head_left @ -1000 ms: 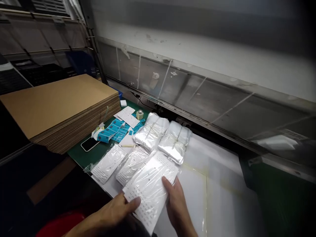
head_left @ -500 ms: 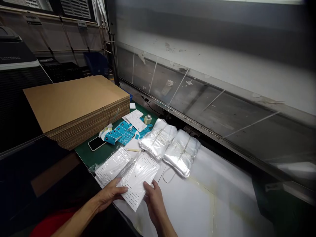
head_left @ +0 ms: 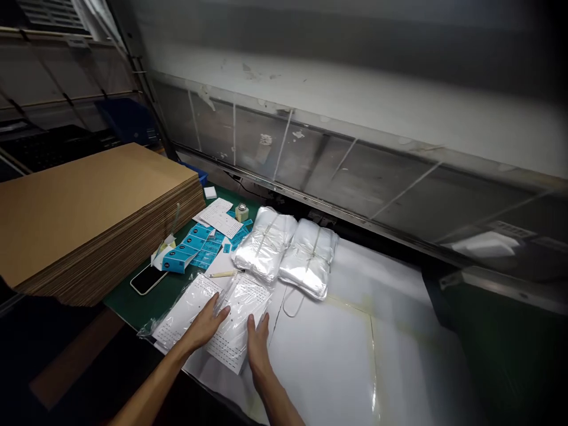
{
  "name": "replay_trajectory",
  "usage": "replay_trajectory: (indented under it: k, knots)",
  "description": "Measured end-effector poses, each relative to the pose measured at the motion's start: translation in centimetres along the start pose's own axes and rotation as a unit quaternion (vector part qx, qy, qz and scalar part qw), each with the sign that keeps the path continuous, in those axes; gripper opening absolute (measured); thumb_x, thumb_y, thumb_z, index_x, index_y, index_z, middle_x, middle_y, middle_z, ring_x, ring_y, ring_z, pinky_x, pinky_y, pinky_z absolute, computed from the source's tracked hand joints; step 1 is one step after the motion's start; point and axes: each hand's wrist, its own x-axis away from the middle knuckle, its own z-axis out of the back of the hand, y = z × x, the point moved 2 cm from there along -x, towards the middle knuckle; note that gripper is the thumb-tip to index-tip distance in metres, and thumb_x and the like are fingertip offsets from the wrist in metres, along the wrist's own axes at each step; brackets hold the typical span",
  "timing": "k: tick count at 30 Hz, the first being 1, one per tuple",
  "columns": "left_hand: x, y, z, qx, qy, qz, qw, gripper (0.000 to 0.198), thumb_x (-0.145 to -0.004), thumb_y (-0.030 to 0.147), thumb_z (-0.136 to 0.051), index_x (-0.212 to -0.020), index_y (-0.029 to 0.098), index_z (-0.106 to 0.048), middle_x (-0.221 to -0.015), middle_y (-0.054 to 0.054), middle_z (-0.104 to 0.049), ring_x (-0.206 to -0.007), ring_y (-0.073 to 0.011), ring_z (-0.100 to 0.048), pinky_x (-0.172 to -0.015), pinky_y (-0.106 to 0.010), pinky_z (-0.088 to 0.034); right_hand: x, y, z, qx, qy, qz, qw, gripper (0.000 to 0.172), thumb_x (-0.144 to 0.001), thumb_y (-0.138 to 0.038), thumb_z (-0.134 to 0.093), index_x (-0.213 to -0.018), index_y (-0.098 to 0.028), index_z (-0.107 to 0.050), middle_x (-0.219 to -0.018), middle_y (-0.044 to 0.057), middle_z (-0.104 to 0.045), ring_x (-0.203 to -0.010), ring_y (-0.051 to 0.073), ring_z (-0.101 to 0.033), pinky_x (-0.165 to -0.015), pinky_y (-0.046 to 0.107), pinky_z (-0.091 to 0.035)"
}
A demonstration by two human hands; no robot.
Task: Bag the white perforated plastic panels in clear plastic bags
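Observation:
Two plastic-wrapped white perforated sheets lie side by side at the near edge of the table: one on the left [head_left: 184, 312], one on the right [head_left: 239, 313]. My left hand [head_left: 205, 324] rests flat, fingers spread, on the inner edge of the left pack, with its fingertips over the right pack. My right hand [head_left: 258, 346] stands against the lower right edge of the right pack, fingers extended, not gripping it. Two string-tied bundles of clear bags [head_left: 265, 245] [head_left: 309, 258] lie just beyond both hands.
A tall stack of flat cardboard sheets [head_left: 97, 222] fills the left. On the green mat [head_left: 126, 305] lie a smartphone [head_left: 148, 278], blue labels [head_left: 186, 248], printed papers [head_left: 217, 218] and a small roll of tape [head_left: 242, 212]. A metal rail [head_left: 310, 201] runs along the far side.
The pack held between both hands is now down on the table beside the other pack. My hands have let go and lie flat against it. The view has swung slightly left.

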Motion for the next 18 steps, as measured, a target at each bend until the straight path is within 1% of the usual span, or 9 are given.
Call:
replay_trajectory:
  k: [2,5,6,8,10,13,15,17,18]
  knots:
    - [-1.0,1.3,-0.6,0.009,-0.037,-0.007,0.999,0.074,-0.084,0.059,-0.045,-0.139,0.013,-0.028,-0.144,-0.013,-0.029,-0.132,-0.0285,-0.025,-0.110,-0.040,-0.019,-0.3,-0.2,-1.4,-0.018,0.003,0.000,1.000,0.092,-0.078,-0.070,-0.037,-0.145,-0.018,0.001,-0.153,0.008,-0.006,-0.139,0.025,-0.009,-0.112,0.042,-0.012]
    - [-1.8,2.2,-0.8,0.059,-0.084,-0.022,0.995,0.062,-0.086,0.058,-0.045,-0.133,0.018,-0.040,-0.140,-0.008,-0.037,-0.128,-0.0270,-0.034,-0.107,-0.035,-0.030,-0.8,-0.3,-2.4,-0.035,0.004,-0.007,0.999,0.097,-0.076,-0.072,-0.040,-0.145,-0.016,0.000,-0.152,0.010,-0.006,-0.139,0.024,-0.007,-0.112,0.039,-0.011]
    - [-2.0,2.1,-0.6,0.075,-0.086,-0.011,0.993,0.062,-0.085,0.058,-0.047,-0.132,0.019,-0.041,-0.140,-0.008,-0.037,-0.127,-0.0274,-0.035,-0.105,-0.035,-0.032,-0.9,-0.2,-2.3,-0.040,0.008,-0.013,0.999,0.098,-0.075,-0.072,-0.039,-0.145,-0.016,0.001,-0.153,0.010,-0.004,-0.139,0.024,-0.004,-0.112,0.040,-0.008]
    - [-2.3,1.9,-0.2,0.075,-0.071,0.021,0.994,0.065,-0.083,0.057,-0.051,-0.133,0.017,-0.040,-0.142,-0.010,-0.033,-0.129,-0.0284,-0.033,-0.105,-0.036,-0.033,-1.0,0.3,-2.0,-0.050,0.020,-0.036,0.998,0.099,-0.076,-0.074,-0.033,-0.144,-0.013,0.005,-0.152,0.013,0.001,-0.139,0.026,0.002,-0.112,0.042,-0.002]
    - [-2.6,1.8,-0.2,0.065,-0.070,0.029,0.995,0.066,-0.084,0.057,-0.051,-0.134,0.016,-0.038,-0.143,-0.011,-0.031,-0.129,-0.0281,-0.031,-0.106,-0.036,-0.032,-1.1,0.9,-1.9,-0.062,0.020,-0.063,0.996,0.100,-0.076,-0.076,-0.025,-0.143,-0.009,0.007,-0.152,0.016,0.003,-0.139,0.028,0.002,-0.112,0.044,-0.002]
    - [-2.6,2.1,-1.2,0.092,-0.124,0.025,0.988,0.058,-0.085,0.055,-0.050,-0.130,0.019,-0.043,-0.136,-0.010,-0.043,-0.122,-0.0285,-0.043,-0.101,-0.037,-0.039,-1.2,1.1,-2.4,-0.071,-0.004,-0.083,0.994,0.101,-0.076,-0.077,-0.023,-0.143,-0.006,0.003,-0.151,0.018,0.000,-0.139,0.027,-0.005,-0.112,0.043,-0.010]
    - [-2.7,2.4,-1.9,0.112,-0.150,0.034,0.982,0.055,-0.085,0.054,-0.052,-0.128,0.020,-0.045,-0.129,-0.011,-0.051,-0.114,-0.0293,-0.051,-0.097,-0.038,-0.044,-1.2,0.7,-2.5,-0.064,-0.017,-0.090,0.994,0.101,-0.076,-0.076,-0.025,-0.143,-0.006,0.002,-0.151,0.017,-0.001,-0.139,0.027,-0.005,-0.111,0.043,-0.011]
    - [-2.9,2.5,-2.1,0.102,-0.154,0.044,0.982,0.056,-0.084,0.052,-0.054,-0.129,0.020,-0.044,-0.128,-0.011,-0.052,-0.112,-0.0294,-0.053,-0.094,-0.038,-0.046,-0.9,0.3,-2.1,-0.051,-0.028,-0.095,0.994,0.099,-0.078,-0.073,-0.027,-0.143,-0.005,0.001,-0.151,0.018,-0.003,-0.138,0.029,-0.005,-0.111,0.046,-0.009]
    - [-3.1,2.5,-1.9,0.082,-0.143,0.046,0.985,0.057,-0.084,0.052,-0.054,-0.130,0.020,-0.043,-0.129,-0.011,-0.051,-0.113,-0.0294,-0.052,-0.094,-0.038,-0.046,-0.6,0.1,-1.7,-0.043,-0.032,-0.095,0.994,0.097,-0.079,-0.071,-0.030,-0.143,-0.005,0.001,-0.151,0.018,-0.004,-0.138,0.030,-0.005,-0.111,0.047,-0.007]
